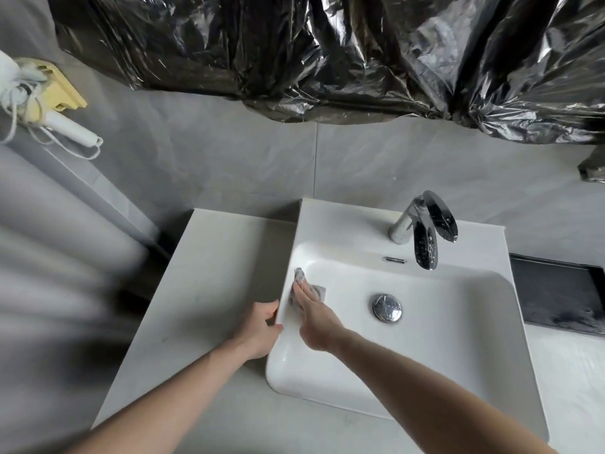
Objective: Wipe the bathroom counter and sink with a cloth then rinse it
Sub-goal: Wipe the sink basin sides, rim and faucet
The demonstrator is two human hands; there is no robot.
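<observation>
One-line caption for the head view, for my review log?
Right hand presses a grey cloth against the left inner wall of the sink while the left hand grips its rim.

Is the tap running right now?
Off: no water stream falls from the tap into the sink below it.

You face a plain white sink and an off-white, faintly marbled surface. Your cloth is mottled grey. The tap and drain plug are shiny chrome. The wall is mid-grey, the plastic sheeting glossy black, the tray matt black, the holder pale yellow.
</observation>
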